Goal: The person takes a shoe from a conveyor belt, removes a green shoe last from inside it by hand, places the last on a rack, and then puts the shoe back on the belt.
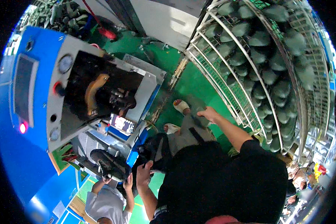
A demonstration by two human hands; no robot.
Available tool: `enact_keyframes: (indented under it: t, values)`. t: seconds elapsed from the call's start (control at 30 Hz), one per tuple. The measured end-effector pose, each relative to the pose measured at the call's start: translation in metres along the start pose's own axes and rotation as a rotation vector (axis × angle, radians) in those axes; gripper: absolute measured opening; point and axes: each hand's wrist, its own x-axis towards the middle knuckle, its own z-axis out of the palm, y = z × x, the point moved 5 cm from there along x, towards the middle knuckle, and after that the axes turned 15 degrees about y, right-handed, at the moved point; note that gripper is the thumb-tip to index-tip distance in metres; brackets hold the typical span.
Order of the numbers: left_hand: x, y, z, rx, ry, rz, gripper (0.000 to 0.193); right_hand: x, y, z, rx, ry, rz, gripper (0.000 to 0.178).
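Observation:
My right hand [208, 113] is out in front of me, its fingers closed on the edge of a grey-green, rounded piece [197, 106] that looks like a shoe last. The piece blends into the green floor, so its outline is faint. My left hand [143, 174] is at my left side, thumb up, with fingers closed at a black thing [155, 147] whose kind I cannot make out. Left of it stands a blue machine [41, 100] with gauges, a red button and a dark cavity holding a curved brown part [94, 93]. A small lit screen [122, 124] sits at its front.
A white wire rack [224, 91] full of grey-green shoe lasts [259, 56] rises at the right. Another person [108, 203] in a light shirt works at lower left, hands by a black shoe-like form [110, 164]. A red-headed broom [107, 33] stands at the back.

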Motion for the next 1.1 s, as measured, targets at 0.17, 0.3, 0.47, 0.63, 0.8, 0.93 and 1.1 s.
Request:
enact_keyframes:
  t: [0.17,0.3,0.47,0.63,0.8,0.93,1.1]
  values:
    - [0.052,-0.100,0.027,0.267,-0.048,0.147,0.063,0.136,0.007,-0.007,0.036,0.465,0.123,0.070]
    - [0.028,-0.082,0.036,-0.076,-0.103,-0.120,0.041,0.290,0.009,-0.007,0.125,0.759,-0.034,0.083]
    - [0.010,-0.075,0.033,0.310,-0.162,-0.379,0.045,0.423,-0.083,-0.024,0.345,0.922,-0.222,0.093]
    - [0.001,-0.036,0.061,0.074,-0.206,-0.217,0.037,0.510,-0.151,-0.033,0.955,0.429,-0.242,0.066]
    - [-0.013,-0.009,0.075,0.083,-0.178,-0.161,0.036,0.485,-0.127,-0.010,1.143,0.386,-0.183,0.047]
    - [-0.025,0.004,0.070,0.300,-0.047,-0.147,0.049,0.389,-0.065,0.039,0.627,-0.125,-0.199,0.045]
    - [-0.022,-0.011,0.054,0.212,0.072,0.005,0.061,0.295,0.062,0.102,-0.387,-0.148,-0.937,0.025]
